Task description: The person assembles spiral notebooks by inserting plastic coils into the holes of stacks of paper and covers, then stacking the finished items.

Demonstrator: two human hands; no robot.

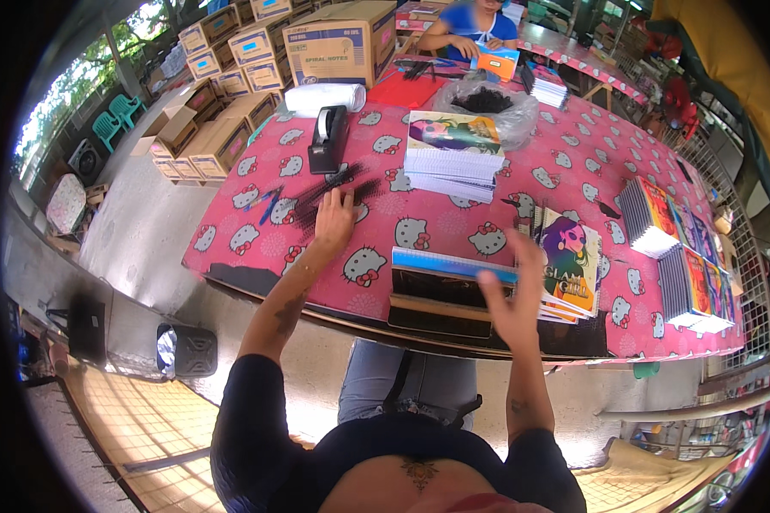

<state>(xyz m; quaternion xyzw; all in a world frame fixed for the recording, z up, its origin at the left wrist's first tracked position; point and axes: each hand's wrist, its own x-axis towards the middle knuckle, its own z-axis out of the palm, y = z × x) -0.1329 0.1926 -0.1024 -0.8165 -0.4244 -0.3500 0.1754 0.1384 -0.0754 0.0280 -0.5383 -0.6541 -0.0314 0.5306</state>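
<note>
My left hand (336,218) reaches over the table to a loose bunch of black spiral binding coils (355,193). Its fingers are slightly apart, with the tips at the coils; no coil is clearly lifted. Nearer to me, my right hand (515,295) is raised with fingers spread, holding nothing. It hovers between a black wooden rest (441,316) at the table's front edge and a stack of illustrated notebooks (571,261). On the rest lies a pad with a blue strip along its edge (445,262). My right hand covers part of its right end.
Beyond stand a black tape dispenser (325,141), a pile of notebooks (453,162) and a plastic bag of black pieces (488,104). Blue-handled tools (270,205) lie left of the coils. More notebook stacks (693,278) sit right. A person (479,34) handles a notebook across the table.
</note>
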